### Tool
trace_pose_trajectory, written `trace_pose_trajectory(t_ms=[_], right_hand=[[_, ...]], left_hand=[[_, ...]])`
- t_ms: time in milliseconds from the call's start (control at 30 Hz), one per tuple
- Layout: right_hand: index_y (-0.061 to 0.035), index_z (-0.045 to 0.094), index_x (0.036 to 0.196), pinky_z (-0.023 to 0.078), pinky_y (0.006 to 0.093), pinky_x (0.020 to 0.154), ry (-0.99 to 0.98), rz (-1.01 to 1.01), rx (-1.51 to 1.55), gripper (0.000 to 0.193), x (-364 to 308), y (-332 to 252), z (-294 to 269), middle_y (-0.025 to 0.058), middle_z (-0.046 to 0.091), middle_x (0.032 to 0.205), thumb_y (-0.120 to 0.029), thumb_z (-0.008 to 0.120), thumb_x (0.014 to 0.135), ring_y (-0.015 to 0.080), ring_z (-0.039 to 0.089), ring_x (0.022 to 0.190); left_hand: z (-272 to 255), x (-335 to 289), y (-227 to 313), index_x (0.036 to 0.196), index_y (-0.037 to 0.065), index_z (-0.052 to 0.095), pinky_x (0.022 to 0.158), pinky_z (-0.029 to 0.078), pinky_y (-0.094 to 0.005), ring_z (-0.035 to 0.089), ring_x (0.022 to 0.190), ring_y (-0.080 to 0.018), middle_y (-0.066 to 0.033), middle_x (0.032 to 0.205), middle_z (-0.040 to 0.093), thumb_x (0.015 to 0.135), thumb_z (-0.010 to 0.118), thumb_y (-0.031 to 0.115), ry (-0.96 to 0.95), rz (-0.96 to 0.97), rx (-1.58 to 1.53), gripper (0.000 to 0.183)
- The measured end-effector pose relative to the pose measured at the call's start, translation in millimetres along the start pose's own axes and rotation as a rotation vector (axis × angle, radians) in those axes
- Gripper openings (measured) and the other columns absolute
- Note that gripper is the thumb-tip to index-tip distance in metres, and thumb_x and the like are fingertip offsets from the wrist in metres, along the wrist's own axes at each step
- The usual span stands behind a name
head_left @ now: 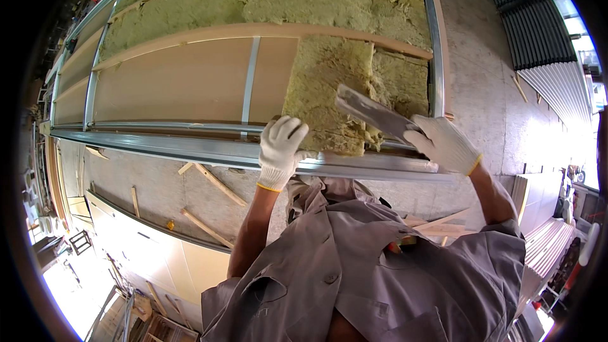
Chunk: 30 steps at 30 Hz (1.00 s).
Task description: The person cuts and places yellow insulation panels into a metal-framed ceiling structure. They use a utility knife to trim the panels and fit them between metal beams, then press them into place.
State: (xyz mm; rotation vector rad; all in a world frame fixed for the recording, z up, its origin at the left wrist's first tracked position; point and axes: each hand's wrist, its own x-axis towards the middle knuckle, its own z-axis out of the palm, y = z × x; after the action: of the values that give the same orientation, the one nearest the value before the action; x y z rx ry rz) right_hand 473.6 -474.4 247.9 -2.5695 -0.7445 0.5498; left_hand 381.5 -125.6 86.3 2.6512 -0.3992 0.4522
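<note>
While right hand [443, 144] holds blade [373, 113] at insulation [326, 76] | left hand [279, 147] at frame [190, 149]

From where I stand, nothing is readable; faint lettering [261, 311] marks the grey shirt [370, 263] toward six o'clock.

We see daylight flaring white through windows [577, 41] at two o'clock, washing out the concrete floor [535, 123] toward three, and more glare at eight. Fisheye curvature bows the wooden batten [272, 30], black vignetting rings everything, and the flat blade [375, 111] looks blurred.
</note>
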Motion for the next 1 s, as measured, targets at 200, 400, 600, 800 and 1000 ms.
trace_pose_trajectory(t_ms=[200,400,600,800,1000], right_hand=[[0.005,0.06,0.094,0.05,0.0482,0.065,-0.062,0.168,0.258,0.036,32.0,2.2,12.7,0.0269,0.064,0.076,-0.031,0.059,0.101,0.0442,0.066,0.073],[0.0035,0.062,0.095,0.052,0.0472,0.067,-0.152,0.024,0.096,0.039,71.4,29.8,44.5,0.024,0.067,0.076,-0.035,0.058,0.1,0.0417,0.068,0.073],[0.0037,0.061,0.095,0.052,0.0455,0.066,-0.163,0.194,0.239,0.037,65.7,41.8,44.1,0.0214,0.068,0.075,-0.033,0.058,0.1,0.0356,0.07,0.069],[0.0035,0.062,0.097,0.05,0.034,0.051,-0.179,0.32,0.376,0.033,50.8,36.3,38.5,0.013,0.067,0.07,-0.03,0.061,0.102,0.017,0.065,0.056],[0.0056,0.063,0.101,0.047,0.0332,0.05,-0.155,0.367,0.554,0.035,30.9,32.8,43.8,0.0115,0.063,0.07,-0.029,0.063,0.101,0.0147,0.059,0.052]], left_hand=[[-0.1,16.1,-6.7,0.12,0.012,0.067,0.096,0.054,-0.0416,0.062,0.112,-0.0244,-0.0027,0.116,0.067,0.07,0.081,0.019,-0.126,0.299,0.014,0.052],[-0.4,38.3,-6.4,0.119,0.008,0.068,0.084,0.056,-0.0451,0.068,0.092,-0.0362,-0.0137,0.1,0.071,0.094,0.065,0.017,-0.287,-0.112,-0.235,0.027],[-5.1,52.8,-5.4,0.118,0.006,0.07,0.095,0.053,-0.0461,0.065,0.113,-0.0358,-0.013,0.12,0.069,0.09,0.073,0.023,-0.446,-0.012,-0.249,0.033],[-27.6,22.8,-8.0,0.143,0.005,0.053,0.103,0.051,-0.0478,0.061,0.124,-0.0414,-0.0221,0.136,0.062,0.075,0.088,0.045,-0.291,-0.384,-0.178,0.086],[-44.0,48.0,-4.5,0.155,0.003,0.036,0.105,0.05,-0.0508,0.06,0.127,-0.0462,-0.0292,0.134,0.062,0.071,0.092,0.041,-0.643,-0.678,-0.155,0.108]])
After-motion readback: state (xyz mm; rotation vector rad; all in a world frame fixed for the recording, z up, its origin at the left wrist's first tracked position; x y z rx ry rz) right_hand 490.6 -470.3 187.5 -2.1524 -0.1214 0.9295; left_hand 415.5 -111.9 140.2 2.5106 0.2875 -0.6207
